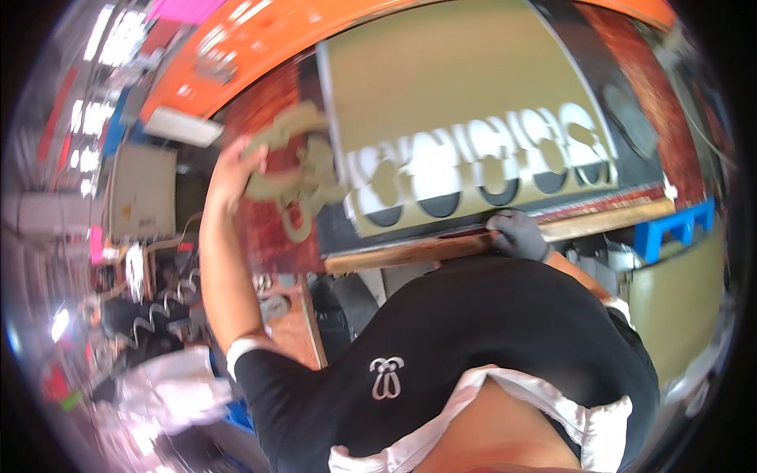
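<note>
My bare left hand (235,169) is closed on olive sheet offcuts (303,177) with curved, cut-out outlines, which hang over the reddish left part of the table. Motion blurs them a little. To their right lies a large olive sheet (441,71) with a pale edge. Along its near side runs a row of rounded cutouts, with white and black showing through and olive curved strips between them. My right hand (516,235), in a dark grey glove, rests by the table's wooden front edge (599,221). Its fingers are curled, and whatever they may hold is hidden.
An orange machine beam (260,47) spans the far side. A dark flat piece (631,118) lies right of the sheet. At the lower right are a blue plastic stool (670,229) and a rolled olive sheet (678,307). A grey cabinet (142,189) stands at left.
</note>
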{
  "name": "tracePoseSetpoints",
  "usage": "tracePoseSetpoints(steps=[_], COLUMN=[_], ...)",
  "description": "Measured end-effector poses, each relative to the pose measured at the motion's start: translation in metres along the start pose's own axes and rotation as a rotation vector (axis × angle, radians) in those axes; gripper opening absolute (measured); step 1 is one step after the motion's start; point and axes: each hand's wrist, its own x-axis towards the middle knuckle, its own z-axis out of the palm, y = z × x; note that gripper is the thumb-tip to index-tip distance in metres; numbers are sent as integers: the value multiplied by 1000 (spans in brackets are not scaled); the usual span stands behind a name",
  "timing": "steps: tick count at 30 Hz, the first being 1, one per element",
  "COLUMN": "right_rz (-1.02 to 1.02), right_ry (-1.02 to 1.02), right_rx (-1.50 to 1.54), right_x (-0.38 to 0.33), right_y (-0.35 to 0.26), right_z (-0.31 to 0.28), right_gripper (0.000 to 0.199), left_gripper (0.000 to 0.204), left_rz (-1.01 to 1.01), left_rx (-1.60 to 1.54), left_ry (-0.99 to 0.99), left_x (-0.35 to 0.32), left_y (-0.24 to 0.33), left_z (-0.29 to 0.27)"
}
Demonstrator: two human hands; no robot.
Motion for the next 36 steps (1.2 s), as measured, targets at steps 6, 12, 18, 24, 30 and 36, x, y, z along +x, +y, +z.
tracePoseSetpoints(steps=[6, 12, 18, 24, 30, 36], right_rz=[20, 18, 14, 65, 24, 52], right_ry=[2, 14, 42, 31, 72, 39], right_rx=[27, -32, -26, -12, -47, 74], right_x=[4, 5, 9, 9, 9, 6], right_y=[1, -5, -8, -8, -9, -8], right_z=[3, 3, 4, 6, 8, -4], right_gripper=[15, 12, 12, 9, 10, 13], left_gripper=[16, 13, 14, 16, 34, 68], left_rz=[122, -245, -470, -355, -670, -553], left_rx=[-644, -577, -635, -707, -38, 516], left_ry=[378, 660, 686, 752, 489, 576], left_x=[47, 17, -11, -15, -37, -37], left_y=[-49, -192, -277, -266, -269, -273], left_z=[-17, 35, 62, 58, 59, 69])
